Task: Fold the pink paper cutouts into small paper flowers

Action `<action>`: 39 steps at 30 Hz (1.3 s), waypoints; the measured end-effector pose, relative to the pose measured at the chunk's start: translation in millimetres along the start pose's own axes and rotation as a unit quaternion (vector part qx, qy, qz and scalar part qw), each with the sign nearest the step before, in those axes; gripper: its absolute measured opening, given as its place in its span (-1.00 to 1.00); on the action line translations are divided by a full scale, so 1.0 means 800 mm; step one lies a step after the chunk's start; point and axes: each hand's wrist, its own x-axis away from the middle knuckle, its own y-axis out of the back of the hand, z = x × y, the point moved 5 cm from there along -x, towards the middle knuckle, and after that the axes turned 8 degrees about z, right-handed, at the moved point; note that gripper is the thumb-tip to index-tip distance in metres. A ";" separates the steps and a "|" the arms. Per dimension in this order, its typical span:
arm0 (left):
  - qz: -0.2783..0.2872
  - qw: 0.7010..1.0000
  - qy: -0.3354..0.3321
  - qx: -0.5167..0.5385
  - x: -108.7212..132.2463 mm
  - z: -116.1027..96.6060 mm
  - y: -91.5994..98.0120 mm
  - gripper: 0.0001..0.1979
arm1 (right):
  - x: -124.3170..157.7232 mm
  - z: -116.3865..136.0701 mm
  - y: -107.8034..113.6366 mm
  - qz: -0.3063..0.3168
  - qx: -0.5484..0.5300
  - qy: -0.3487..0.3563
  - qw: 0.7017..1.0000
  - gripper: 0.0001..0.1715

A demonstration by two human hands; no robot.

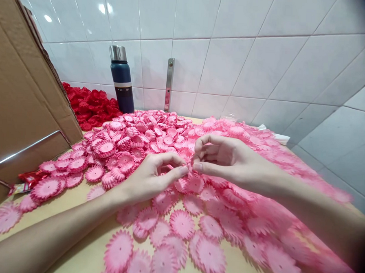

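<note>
My left hand (154,173) is closed in a pinch, thumb against forefinger, above the middle of a heap of pink fringed flower discs (181,224). Facing it, a finger's width away, my right hand (227,157) also pinches, its other fingers curled. Whatever sits between the fingertips is too small and too close in colour to the heap to make out. Each disc has a jagged darker edge, and many show a small hole in the centre. Some lie flat near the front, while others are stacked in clusters behind my hands.
Red fringed discs (94,107) are piled at the back left beside a dark blue bottle (122,80). A cardboard box (29,75) with a bent metal rod (25,148) stands left. Behind are a tiled wall (234,17) and metal bracket (169,85). A red wrapper (32,177) lies left.
</note>
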 end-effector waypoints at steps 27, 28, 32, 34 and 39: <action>-0.223 0.963 -0.100 0.114 0.001 0.004 0.036 -0.64 | 0.007 0.014 -0.072 0.102 0.501 0.125 0.850 -0.68; -0.230 0.960 -0.103 0.123 0.000 0.005 0.037 -0.65 | 0.006 0.009 -0.076 0.109 0.519 0.112 0.840 -0.65; -0.242 0.953 -0.110 0.146 -0.001 0.004 0.040 -0.68 | 0.003 -0.003 -0.055 0.001 0.658 0.060 0.751 -0.60; -0.250 0.948 -0.114 0.160 -0.001 0.003 0.041 -0.68 | 0.002 0.002 -0.051 -0.039 0.672 0.070 0.736 -0.61; -0.275 0.933 -0.127 0.193 -0.001 0.005 0.049 -0.70 | -0.011 0.011 -0.097 0.049 0.604 0.148 0.781 -0.78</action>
